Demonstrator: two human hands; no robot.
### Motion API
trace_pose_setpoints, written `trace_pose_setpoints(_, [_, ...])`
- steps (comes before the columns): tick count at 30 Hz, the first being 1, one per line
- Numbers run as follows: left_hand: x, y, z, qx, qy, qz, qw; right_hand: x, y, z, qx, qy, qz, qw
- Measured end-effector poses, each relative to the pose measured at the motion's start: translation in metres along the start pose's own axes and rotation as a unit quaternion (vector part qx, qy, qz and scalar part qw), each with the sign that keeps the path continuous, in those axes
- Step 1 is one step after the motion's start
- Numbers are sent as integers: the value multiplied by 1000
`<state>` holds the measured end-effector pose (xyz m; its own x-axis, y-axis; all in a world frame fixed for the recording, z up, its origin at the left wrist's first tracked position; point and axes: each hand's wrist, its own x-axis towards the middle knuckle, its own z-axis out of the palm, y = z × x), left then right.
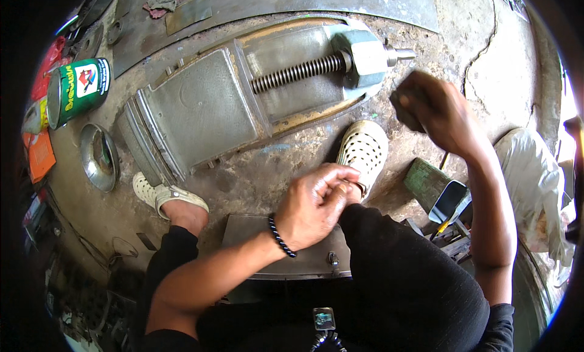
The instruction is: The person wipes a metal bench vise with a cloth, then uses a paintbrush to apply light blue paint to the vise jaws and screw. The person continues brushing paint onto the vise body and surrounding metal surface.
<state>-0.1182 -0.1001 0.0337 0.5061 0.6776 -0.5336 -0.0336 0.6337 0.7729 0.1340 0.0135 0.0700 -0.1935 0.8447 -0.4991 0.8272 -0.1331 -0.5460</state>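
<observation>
A heavy grey metal machine slide [210, 102] lies on the floor ahead of me, slanting up to the right. A long threaded screw [298, 74] runs along it into a grey-green end block [360, 59]. Off that block's right end, my right hand [441, 111] is closed round a dark grey pad or folded cloth [409, 107]; its exact kind does not show. My left hand [316, 203], with a dark beaded bracelet [281, 236] at its wrist, is closed above my right ankle, thumb against the curled fingers. Its palm side is partly hidden.
A green paint tin [79, 91] and a metal bowl [99, 157] stand at the left. My clog [363, 151] is beside the slide. A green box [421, 184] and a phone [449, 201] are at the right. Flat metal sheet [389, 8] lies behind.
</observation>
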Motion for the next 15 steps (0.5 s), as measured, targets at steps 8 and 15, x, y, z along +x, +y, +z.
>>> trace_pose_setpoints(8, [-108, 102, -69, 417, 50, -39, 907, 75, 8, 38, -133, 116, -140, 974])
trace_pose_setpoints(15, [-224, 166, -30, 367, 345, -85, 860, -27, 7, 6, 21, -124, -50, 991])
